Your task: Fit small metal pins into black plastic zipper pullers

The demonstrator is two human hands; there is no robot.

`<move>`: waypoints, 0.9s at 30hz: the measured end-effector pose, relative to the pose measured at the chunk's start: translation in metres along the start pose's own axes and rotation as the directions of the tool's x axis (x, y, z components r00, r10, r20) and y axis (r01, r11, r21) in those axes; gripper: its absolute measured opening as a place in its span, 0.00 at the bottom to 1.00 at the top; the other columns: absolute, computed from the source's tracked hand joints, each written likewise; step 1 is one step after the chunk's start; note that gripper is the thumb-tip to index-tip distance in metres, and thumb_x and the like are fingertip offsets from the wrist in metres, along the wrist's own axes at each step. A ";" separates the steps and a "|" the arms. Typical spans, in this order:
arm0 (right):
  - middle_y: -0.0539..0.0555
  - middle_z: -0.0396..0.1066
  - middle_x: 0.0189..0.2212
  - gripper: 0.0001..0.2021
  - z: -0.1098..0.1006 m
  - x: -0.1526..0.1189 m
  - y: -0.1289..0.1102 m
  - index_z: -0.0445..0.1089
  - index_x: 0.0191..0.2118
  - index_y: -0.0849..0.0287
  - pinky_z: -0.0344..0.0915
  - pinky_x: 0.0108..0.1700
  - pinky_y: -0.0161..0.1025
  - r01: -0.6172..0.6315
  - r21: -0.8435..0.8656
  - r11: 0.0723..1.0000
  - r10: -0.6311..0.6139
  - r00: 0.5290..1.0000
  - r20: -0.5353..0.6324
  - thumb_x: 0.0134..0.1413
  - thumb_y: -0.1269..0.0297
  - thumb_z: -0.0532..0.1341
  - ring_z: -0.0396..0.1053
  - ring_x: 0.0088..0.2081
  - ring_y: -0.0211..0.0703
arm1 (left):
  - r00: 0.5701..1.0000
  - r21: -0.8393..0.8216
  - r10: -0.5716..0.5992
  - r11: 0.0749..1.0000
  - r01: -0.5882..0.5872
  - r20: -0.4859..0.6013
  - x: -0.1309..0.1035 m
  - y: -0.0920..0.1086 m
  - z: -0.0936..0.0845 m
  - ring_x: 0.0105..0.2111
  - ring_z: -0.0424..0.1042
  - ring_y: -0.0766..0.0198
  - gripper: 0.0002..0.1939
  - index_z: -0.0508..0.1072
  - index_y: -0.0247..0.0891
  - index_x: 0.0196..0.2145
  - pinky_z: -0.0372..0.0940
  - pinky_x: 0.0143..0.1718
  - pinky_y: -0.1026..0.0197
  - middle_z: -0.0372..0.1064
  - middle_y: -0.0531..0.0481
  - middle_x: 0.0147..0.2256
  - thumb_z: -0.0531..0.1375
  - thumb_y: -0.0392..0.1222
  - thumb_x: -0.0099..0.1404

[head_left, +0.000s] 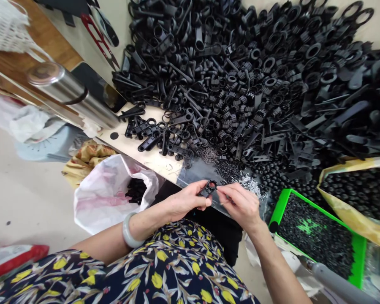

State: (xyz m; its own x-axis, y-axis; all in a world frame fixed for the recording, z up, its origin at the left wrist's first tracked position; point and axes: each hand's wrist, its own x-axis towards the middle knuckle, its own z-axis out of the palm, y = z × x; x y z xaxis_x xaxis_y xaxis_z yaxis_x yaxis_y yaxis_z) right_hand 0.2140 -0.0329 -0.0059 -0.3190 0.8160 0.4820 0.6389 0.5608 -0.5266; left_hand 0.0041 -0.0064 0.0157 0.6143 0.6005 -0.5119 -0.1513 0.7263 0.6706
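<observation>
My left hand [186, 200] holds a black plastic part with a ring-shaped end [208, 188] between thumb and fingers, just above the table's front edge. Against the ring's right side, my right hand [240, 202] is pinched closed; anything between its fingertips is too small to make out. Behind my hands lie small silvery pins [251, 184], small black pieces [228, 169] and a little heap of small metal pieces [209, 155]. Several assembled-looking black parts [150, 139] rest on the pale table to the left.
A huge heap of black plastic parts [215, 76] covers the table. At right are a green tray [360, 253] of small black pieces and a yellow bag [345, 207]. A steel flask [95, 110] stands left; a white bag [98, 202] hangs open below the table edge.
</observation>
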 end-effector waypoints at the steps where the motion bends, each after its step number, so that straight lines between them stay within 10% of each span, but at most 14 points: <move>1: 0.53 0.80 0.34 0.10 0.001 0.001 0.000 0.77 0.47 0.54 0.73 0.32 0.33 0.026 -0.007 1.000 -0.026 1.000 0.016 0.64 0.73 0.63 0.77 0.31 0.37 | 1.000 0.021 0.015 1.000 -0.016 0.014 0.000 -0.001 -0.001 0.31 0.61 0.68 0.19 0.75 0.36 0.44 0.59 0.30 0.66 0.66 0.52 0.34 0.72 0.41 0.56; 27: 0.56 0.80 0.39 0.16 0.007 -0.011 0.013 0.72 0.56 0.56 0.74 0.36 0.35 0.190 0.049 0.981 -0.196 0.963 0.187 0.64 0.75 0.62 0.77 0.35 0.39 | 0.998 0.137 0.048 0.989 -0.052 0.031 0.000 -0.008 -0.004 0.27 0.61 0.68 0.12 0.72 0.36 0.38 0.58 0.29 0.63 0.67 0.51 0.31 0.65 0.47 0.65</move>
State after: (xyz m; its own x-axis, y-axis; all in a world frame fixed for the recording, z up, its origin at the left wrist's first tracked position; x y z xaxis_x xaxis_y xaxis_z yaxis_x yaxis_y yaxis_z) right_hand 0.2210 -0.0337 -0.0224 -0.5630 0.7019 0.4362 0.5316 0.7117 -0.4592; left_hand 0.0027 -0.0105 0.0084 0.6300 0.6239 -0.4624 -0.0755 0.6419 0.7631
